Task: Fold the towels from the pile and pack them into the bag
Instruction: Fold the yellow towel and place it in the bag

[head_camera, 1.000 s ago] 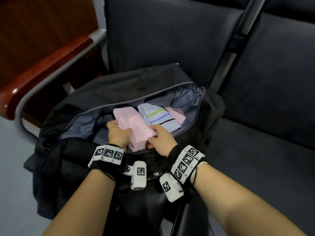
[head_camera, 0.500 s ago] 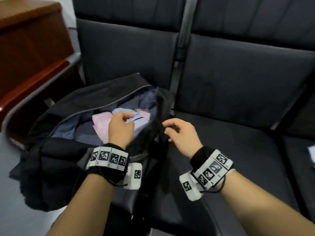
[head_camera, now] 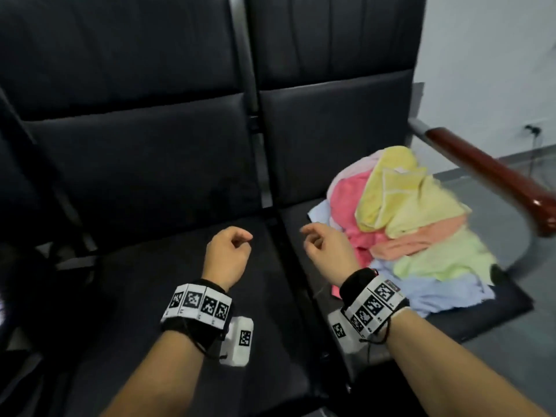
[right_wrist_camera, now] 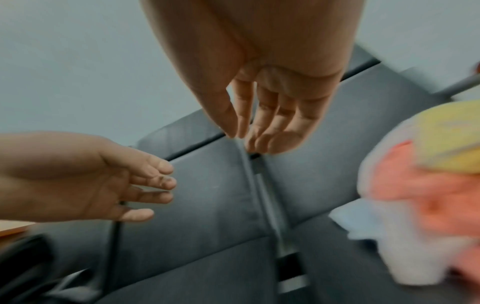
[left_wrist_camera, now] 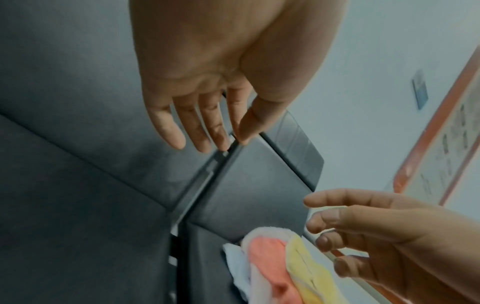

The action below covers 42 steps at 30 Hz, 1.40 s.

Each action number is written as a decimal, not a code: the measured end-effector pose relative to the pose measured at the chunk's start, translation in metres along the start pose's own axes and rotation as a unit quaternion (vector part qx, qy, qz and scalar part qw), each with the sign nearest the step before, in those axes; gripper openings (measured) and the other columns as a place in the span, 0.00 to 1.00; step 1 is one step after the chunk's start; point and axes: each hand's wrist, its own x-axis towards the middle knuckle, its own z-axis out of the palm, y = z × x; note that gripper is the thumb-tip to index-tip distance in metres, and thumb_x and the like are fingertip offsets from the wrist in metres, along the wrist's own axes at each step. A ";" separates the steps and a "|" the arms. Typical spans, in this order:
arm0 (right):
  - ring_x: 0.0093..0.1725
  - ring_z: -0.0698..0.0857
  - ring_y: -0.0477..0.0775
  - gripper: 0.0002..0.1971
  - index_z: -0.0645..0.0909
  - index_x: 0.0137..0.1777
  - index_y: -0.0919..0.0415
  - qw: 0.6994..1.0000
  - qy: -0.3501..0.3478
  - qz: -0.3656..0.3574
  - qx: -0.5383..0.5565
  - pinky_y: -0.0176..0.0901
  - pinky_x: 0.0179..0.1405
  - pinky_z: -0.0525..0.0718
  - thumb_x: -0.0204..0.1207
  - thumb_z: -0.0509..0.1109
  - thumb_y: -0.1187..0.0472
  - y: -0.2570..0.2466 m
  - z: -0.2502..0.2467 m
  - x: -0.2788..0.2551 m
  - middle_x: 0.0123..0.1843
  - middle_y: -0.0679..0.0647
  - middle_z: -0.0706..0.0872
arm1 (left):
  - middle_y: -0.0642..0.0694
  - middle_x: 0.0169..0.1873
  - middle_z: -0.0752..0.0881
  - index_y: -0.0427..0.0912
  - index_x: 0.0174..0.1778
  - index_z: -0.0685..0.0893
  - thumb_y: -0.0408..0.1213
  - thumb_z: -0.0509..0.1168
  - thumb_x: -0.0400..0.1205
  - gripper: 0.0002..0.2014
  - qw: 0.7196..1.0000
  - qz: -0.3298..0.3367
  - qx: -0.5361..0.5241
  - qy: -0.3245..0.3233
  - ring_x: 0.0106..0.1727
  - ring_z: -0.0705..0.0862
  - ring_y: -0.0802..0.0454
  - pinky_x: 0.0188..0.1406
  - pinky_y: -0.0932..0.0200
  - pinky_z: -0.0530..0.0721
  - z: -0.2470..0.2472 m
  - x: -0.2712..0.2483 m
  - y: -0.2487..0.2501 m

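Note:
A loose pile of towels (head_camera: 415,224), yellow, pink, peach, pale green and light blue, lies on the right-hand black seat (head_camera: 493,314). The pile also shows in the left wrist view (left_wrist_camera: 275,265) and the right wrist view (right_wrist_camera: 426,189). My left hand (head_camera: 231,248) hovers over the middle seat with relaxed fingers and holds nothing. My right hand (head_camera: 322,245) hangs just left of the pile, empty, fingers loosely extended and apart from the towels. Only a dark edge at the far left (head_camera: 18,266) may be the bag.
A row of black padded seats (head_camera: 168,296) with tall backrests fills the view. A metal armrest with a red-brown wooden top (head_camera: 493,173) borders the pile on the right. Beyond it are a white wall and grey floor.
Both hands have left the bag and the pink towel inside it and swung right, empty. The view turned from the bag to the towel pile on the right seat.

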 end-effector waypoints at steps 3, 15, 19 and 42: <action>0.55 0.84 0.54 0.18 0.85 0.63 0.58 0.995 0.022 0.026 -0.089 0.47 0.59 0.80 0.74 0.69 0.68 0.057 -0.047 0.010 0.56 0.52 0.84 | 0.57 0.44 0.89 0.50 0.44 0.88 0.27 0.69 0.80 0.11 0.998 0.016 0.014 -0.052 0.46 0.84 0.68 0.40 0.82 0.73 0.065 0.013 0.026; 0.65 0.75 0.61 0.17 0.85 0.63 0.54 0.955 -0.055 0.041 -0.290 0.52 0.64 0.78 0.80 0.60 0.63 0.154 -0.080 0.049 0.77 0.48 0.77 | 0.53 0.43 0.89 0.46 0.44 0.89 0.23 0.68 0.78 0.11 0.993 0.014 0.036 -0.110 0.47 0.87 0.55 0.46 0.78 0.77 0.166 0.018 0.040; 0.59 0.76 0.57 0.12 0.88 0.54 0.55 0.949 -0.004 0.012 -0.316 0.49 0.54 0.75 0.80 0.61 0.62 0.145 -0.083 0.047 0.60 0.45 0.87 | 0.51 0.45 0.90 0.46 0.44 0.89 0.24 0.68 0.78 0.12 0.992 0.027 0.045 -0.115 0.48 0.87 0.56 0.48 0.76 0.77 0.160 0.010 0.045; 0.47 0.89 0.44 0.09 0.92 0.43 0.62 0.952 -0.101 -0.268 0.109 0.32 0.49 0.81 0.68 0.77 0.75 -0.085 -0.013 -0.099 0.45 0.48 0.90 | 0.54 0.47 0.88 0.45 0.47 0.90 0.29 0.74 0.77 0.07 0.978 0.190 -0.037 -0.080 0.52 0.87 0.57 0.57 0.50 0.84 -0.036 -0.130 0.028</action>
